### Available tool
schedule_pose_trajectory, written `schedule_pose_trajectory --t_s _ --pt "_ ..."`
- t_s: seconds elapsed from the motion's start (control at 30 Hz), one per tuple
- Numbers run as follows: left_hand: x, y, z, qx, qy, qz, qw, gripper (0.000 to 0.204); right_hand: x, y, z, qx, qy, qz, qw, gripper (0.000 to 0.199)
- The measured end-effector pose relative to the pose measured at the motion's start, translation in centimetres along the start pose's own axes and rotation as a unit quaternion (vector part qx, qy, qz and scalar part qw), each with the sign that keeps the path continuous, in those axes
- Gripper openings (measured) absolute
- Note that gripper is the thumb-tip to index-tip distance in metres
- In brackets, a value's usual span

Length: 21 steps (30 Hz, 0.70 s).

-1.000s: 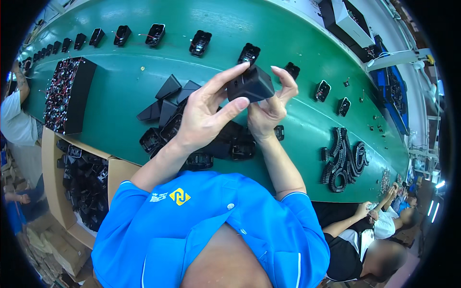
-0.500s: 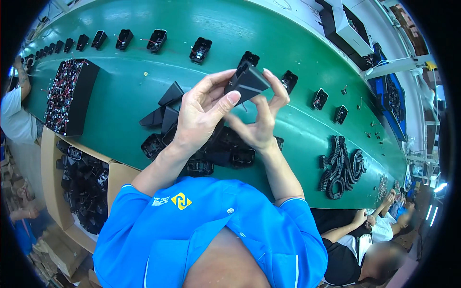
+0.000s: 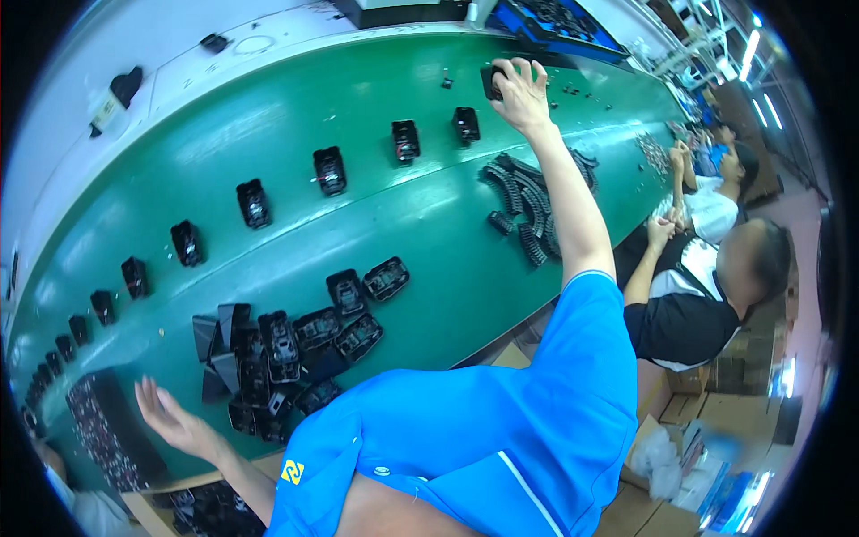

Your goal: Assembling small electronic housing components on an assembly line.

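A blue shirt (image 3: 465,403) fills the lower middle, bearing a yellow emblem (image 3: 293,472) with a letter-like mark, partly turned along a fold. Beside it at the lower left, a cardboard box (image 3: 148,515) holds black parts. The left hand (image 3: 174,425) is open, palm bare and fingers extended, just beside a black bin (image 3: 148,456) of small mixed pieces. Right of that hand, a pile of black casings (image 3: 282,349) lies near the table's close edge, some open side up with ribbed insides showing. A broad band of green tabletop (image 3: 447,295) separates the pile from a row of black housings (image 3: 253,204), which stand apart from one another in a curve. Curved black strips (image 3: 528,201) are heaped beneath the right forearm; at the right, a person in a black top (image 3: 676,322) sits by the table edge. Farther out, the right hand (image 3: 523,97) bends its fingers around a dark, boxy housing (image 3: 488,82), gripping it near the far edge; the fingers hide much of it, and whether it touches the table cannot be told. Beyond that edge sits a blue tray (image 3: 573,40) of dark parts.
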<state>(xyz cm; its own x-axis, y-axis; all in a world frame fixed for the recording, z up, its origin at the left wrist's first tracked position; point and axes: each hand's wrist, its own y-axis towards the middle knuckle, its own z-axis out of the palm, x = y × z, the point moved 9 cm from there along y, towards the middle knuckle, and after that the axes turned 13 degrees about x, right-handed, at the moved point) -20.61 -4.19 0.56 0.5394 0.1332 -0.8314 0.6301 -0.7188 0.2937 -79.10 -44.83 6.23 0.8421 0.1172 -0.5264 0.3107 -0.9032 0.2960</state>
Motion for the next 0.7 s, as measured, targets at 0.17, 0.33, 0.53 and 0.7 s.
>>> schedule_pose_trajectory --t_s 0.17,0.33,0.53,0.7 --pt "4.8 -5.6 -0.1 0.018 0.058 -0.015 0.998 0.039 -2.0 -1.1 7.6 0.236 -0.049 -0.041 0.970 0.023" --pt "4.2 -6.5 4.0 0.068 0.131 -0.013 0.989 0.038 -2.3 -1.4 11.2 0.280 -0.084 -0.040 0.955 0.025" --pt "5.2 -4.2 4.7 0.086 0.107 -0.020 0.990 0.035 -1.6 -1.4 12.3 0.246 -0.083 -0.064 0.964 0.029" --pt "6.0 -3.8 4.8 0.102 0.122 -0.006 0.987 0.030 -1.2 -0.5 11.0 0.287 -0.088 -0.073 0.951 0.030"
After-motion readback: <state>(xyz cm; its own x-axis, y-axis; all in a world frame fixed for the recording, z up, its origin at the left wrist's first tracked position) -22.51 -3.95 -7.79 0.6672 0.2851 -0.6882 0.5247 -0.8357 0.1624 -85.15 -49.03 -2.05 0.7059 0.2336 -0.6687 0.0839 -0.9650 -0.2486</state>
